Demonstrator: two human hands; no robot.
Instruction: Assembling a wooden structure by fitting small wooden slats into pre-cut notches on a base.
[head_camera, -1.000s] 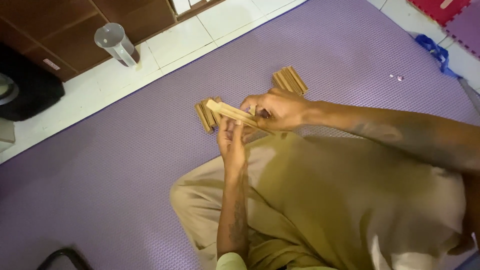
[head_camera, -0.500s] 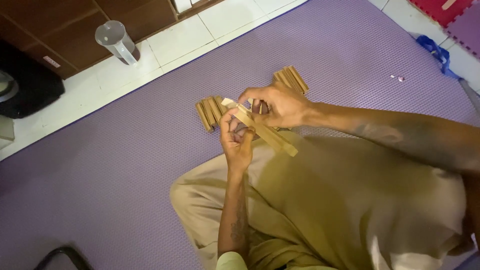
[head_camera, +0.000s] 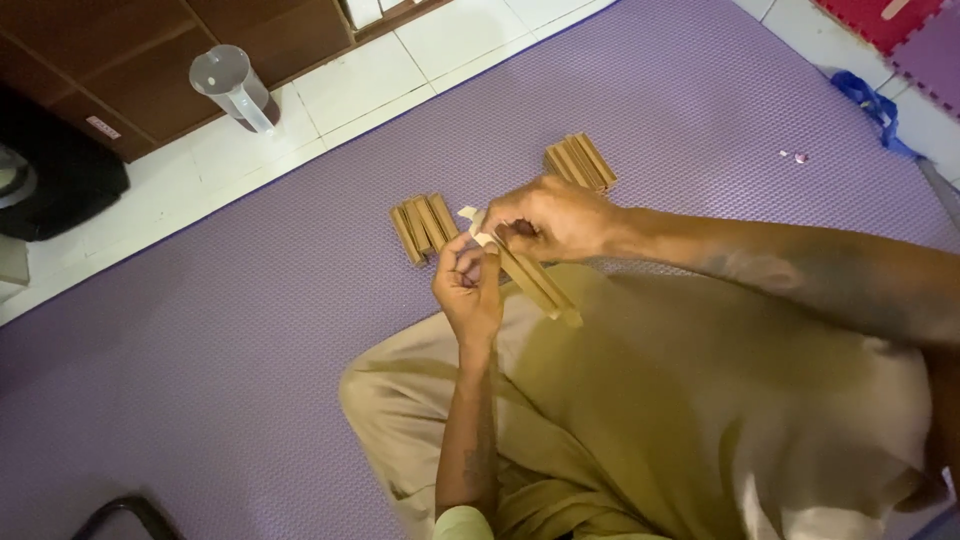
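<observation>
My right hand (head_camera: 548, 216) and my left hand (head_camera: 468, 284) together hold a long brown folded cardboard strip (head_camera: 535, 280) over my lap. The strip slants down to the right from the fingers. A small pale flap (head_camera: 470, 216) sticks up at its upper end between my fingertips. On the purple mat just beyond the hands lie two stacks of similar brown folded pieces, one on the left (head_camera: 424, 224) and one on the right (head_camera: 580, 162).
The purple foam mat (head_camera: 250, 330) covers the floor, with white tiles (head_camera: 330, 90) beyond it. A clear plastic jug (head_camera: 232, 88) stands by a dark wooden cabinet (head_camera: 130, 50). A blue strap (head_camera: 868, 100) lies at the mat's right edge. My bent leg in tan trousers (head_camera: 420, 420) rests below.
The strip has turned from nearly level to slanting down to the right. My hands shifted slightly along its upper end.
</observation>
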